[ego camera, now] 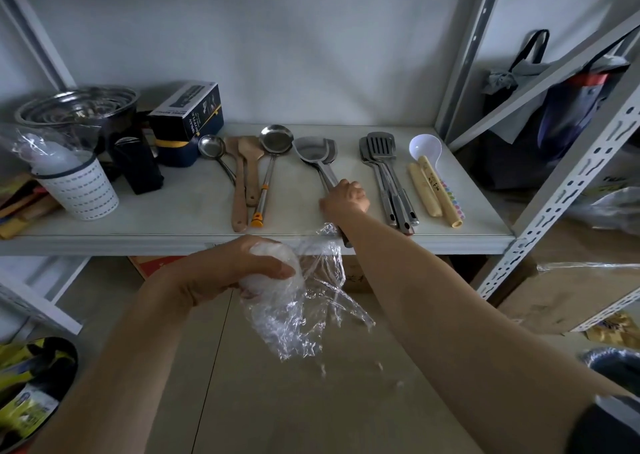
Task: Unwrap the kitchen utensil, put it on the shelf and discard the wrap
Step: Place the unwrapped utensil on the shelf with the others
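Observation:
A steel spatula point(313, 155) lies on the white shelf point(467, 197), its blade toward the wall, over a second similar spatula. My right hand point(346, 200) grips its handle at mid-length; the handle's end sticks out past the shelf's front edge. In front of and below the shelf edge, my left hand point(242, 268) holds a crumpled bunch of clear plastic wrap point(298, 311). Loose tails of the wrap hang down, and one strand reaches up toward the spatula handle.
Ladles point(275, 140), wooden spatulas point(242, 176), slotted turners point(381, 148), a white spoon point(424, 147) and bamboo sticks lie in a row on the shelf. A white utensil holder point(81, 190), steel bowls point(78, 107) and a box point(188, 110) stand at the left. Bins sit on the floor at both lower corners.

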A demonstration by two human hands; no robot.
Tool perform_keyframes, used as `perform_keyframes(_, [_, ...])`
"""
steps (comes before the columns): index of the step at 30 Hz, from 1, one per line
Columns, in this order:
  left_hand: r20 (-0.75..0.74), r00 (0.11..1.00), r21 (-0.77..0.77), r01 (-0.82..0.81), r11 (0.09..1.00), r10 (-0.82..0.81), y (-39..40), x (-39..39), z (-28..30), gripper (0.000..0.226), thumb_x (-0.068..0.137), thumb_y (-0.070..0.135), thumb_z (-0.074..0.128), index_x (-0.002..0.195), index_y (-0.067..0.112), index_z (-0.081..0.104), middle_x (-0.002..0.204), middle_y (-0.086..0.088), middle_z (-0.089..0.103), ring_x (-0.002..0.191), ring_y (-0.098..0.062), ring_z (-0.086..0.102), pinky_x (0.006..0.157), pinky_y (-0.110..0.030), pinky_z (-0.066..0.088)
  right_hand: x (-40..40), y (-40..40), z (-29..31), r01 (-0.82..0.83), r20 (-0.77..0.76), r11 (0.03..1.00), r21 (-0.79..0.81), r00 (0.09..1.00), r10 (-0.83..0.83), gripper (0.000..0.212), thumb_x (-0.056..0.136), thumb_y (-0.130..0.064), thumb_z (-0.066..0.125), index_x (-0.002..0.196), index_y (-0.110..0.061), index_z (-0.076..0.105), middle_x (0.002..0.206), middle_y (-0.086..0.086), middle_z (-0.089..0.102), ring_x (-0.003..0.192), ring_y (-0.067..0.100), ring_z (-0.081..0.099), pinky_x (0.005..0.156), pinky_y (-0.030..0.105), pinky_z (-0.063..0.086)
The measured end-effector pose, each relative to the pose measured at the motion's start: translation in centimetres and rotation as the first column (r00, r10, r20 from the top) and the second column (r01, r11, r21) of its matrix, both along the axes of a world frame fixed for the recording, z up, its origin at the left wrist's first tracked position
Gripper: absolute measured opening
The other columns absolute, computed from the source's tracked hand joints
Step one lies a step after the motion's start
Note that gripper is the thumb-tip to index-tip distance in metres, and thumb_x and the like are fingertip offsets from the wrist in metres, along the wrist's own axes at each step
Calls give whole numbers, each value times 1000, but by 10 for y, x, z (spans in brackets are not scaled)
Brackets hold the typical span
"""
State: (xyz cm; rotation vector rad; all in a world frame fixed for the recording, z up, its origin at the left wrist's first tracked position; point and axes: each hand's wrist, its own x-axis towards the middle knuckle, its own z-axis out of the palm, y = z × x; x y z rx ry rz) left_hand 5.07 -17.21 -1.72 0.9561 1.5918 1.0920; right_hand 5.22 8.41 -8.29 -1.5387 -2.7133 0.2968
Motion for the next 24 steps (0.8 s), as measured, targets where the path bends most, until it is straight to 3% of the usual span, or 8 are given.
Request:
perform_keyframes(6, [34, 999, 42, 12, 999, -14, 4, 5, 7, 23, 70, 23, 81, 92, 18, 75, 91, -7, 75, 84, -21, 71, 68, -27, 57, 25, -1, 12, -107, 42, 984, 142, 994, 102, 69, 93, -61, 47, 137, -8, 44, 132, 13, 49, 119, 27, 50, 94, 42, 40])
perform_keyframes(11, [-25, 997, 82, -65, 995, 68, 10, 14, 20, 82, 55, 62, 82, 114, 8, 64, 108, -12, 72, 96, -23, 69, 81, -31, 52, 60, -21, 33, -292, -412, 885, 362, 801, 433, 34, 100, -32, 50, 118, -7, 65, 123, 13, 60, 109, 29, 58, 95, 39, 43])
perform_keyframes(14, [-69, 996, 135, -39, 990, 49, 11, 26, 31, 102, 51, 87, 60, 113, 5, 64, 107, -15, 71, 98, -27, 68, 86, -35, 52, 88, -46, 53, -426, -672, 901, 81, 645, 365, 34, 105, -29, 47, 105, -2, 69, 99, 14, 72, 86, 27, 68, 82, 41, 56])
perform_keyframes(16, [20, 984, 177, -178, 968, 177, 14, 33, 35, 116, 49, 92, 52, 133, 12, 52, 127, -15, 62, 111, -29, 64, 86, -40, 54, 109, -64, 63, -509, -746, 835, -211, 635, 199, 44, 107, -37, 38, 118, -4, 65, 108, 12, 72, 89, 19, 68, 85, 30, 57])
perform_keyframes(18, [137, 936, 258, -349, 901, 323, 19, 38, 38, 112, 57, 89, 50, 145, 20, 37, 137, -10, 55, 115, -26, 61, 77, -34, 58, 132, -82, 66, -497, -743, 719, -485, 668, -40, 54, 107, -43, 31, 137, -4, 54, 134, 14, 59, 118, 25, 60, 97, 28, 48])
perform_keyframes(20, [228, 871, 318, -489, 812, 435, 28, 45, 39, 93, 71, 81, 48, 143, 23, 39, 138, -8, 55, 118, -22, 60, 77, -32, 58, 156, -92, 62, -488, -663, 476, -732, 671, -332, 58, 107, -45, 32, 147, -5, 42, 147, 16, 48, 137, 31, 45, 110, 40, 41])
perform_keyframes(22, [177, 827, 323, -561, 762, 534, 36, 57, 37, 77, 75, 75, 49, 136, 28, 47, 137, 0, 55, 124, -17, 54, 92, -37, 53, 184, -103, 59, -554, -505, 88, -828, 666, -549, 57, 105, -48, 32, 139, -6, 50, 127, 16, 65, 118, 29, 62, 94, 37, 56])
perform_keyframes(24, [-42, 786, 342, -569, 748, 617, 41, 78, 35, 31, 82, 61, 46, 101, 43, 63, 104, 19, 64, 98, 3, 58, 90, -21, 48, 203, -110, 60, -599, -456, -48, -799, 655, -602, 78, 98, -68, 16, 141, -11, 49, 128, 19, 64, 116, 33, 62, 99, 49, 50])
